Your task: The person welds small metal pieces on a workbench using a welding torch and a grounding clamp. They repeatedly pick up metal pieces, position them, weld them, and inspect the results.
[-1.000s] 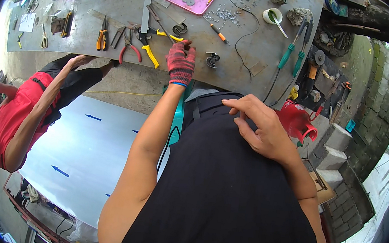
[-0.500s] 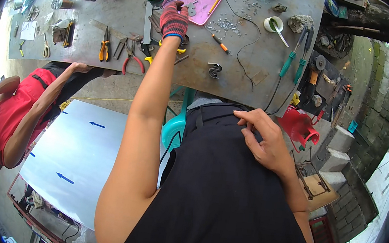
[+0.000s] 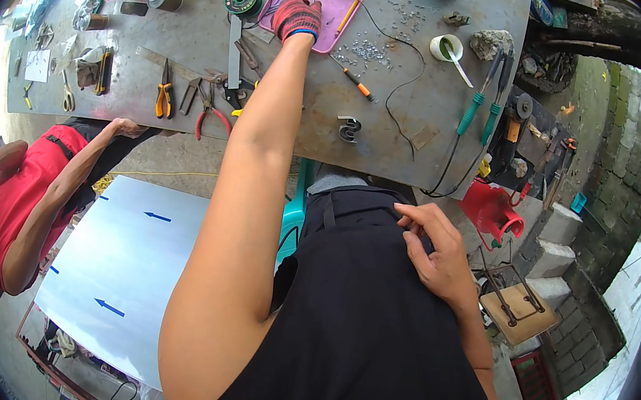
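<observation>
Left hand [image 3: 297, 20] shifted farther over pink tray [image 3: 332, 13], curled, cannot tell grip; right hand [image 3: 435, 250] half-spread

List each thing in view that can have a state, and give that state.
Left hand: gloved, at the pink tray; grip hidden
Right hand: bare, loosely curled over black clothing
Pink tray: flat on the metal table
Yellow pencil: lying in the tray
Red-handled pliers: handles spread
Orange-handled screwdriver: lying down
White cup: uncovered, utensil sticking out
</observation>
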`<action>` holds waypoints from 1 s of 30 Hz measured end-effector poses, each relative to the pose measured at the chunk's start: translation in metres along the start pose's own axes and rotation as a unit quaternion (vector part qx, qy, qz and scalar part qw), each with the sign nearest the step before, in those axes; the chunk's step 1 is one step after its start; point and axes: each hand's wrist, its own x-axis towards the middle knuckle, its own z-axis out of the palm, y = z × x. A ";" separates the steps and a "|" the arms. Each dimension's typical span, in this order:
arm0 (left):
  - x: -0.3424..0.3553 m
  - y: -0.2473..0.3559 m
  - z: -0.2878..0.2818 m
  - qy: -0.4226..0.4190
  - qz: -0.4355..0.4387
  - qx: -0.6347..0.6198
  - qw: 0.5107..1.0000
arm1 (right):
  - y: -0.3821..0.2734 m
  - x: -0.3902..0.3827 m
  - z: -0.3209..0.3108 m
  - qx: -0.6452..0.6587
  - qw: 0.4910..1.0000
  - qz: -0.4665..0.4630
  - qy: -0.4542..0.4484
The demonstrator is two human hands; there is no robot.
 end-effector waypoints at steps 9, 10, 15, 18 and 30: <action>0.021 -0.001 0.007 -0.042 0.038 0.105 0.993 | 0.001 -0.001 -0.001 0.002 1.000 0.016 -0.007; 0.022 -0.006 0.008 -0.041 0.030 0.105 0.993 | 0.001 -0.001 -0.001 0.001 1.000 0.013 -0.009; -0.004 -0.004 -0.025 -0.069 0.047 -0.033 0.996 | 0.004 -0.004 -0.003 0.000 1.000 0.009 -0.006; -0.024 -0.032 -0.038 -0.118 0.078 -0.263 0.954 | 0.002 -0.001 -0.005 -0.006 1.000 -0.018 0.004; -0.283 0.021 -0.136 -0.493 0.006 -0.614 0.616 | 0.013 0.044 -0.042 -0.089 0.973 -0.180 0.115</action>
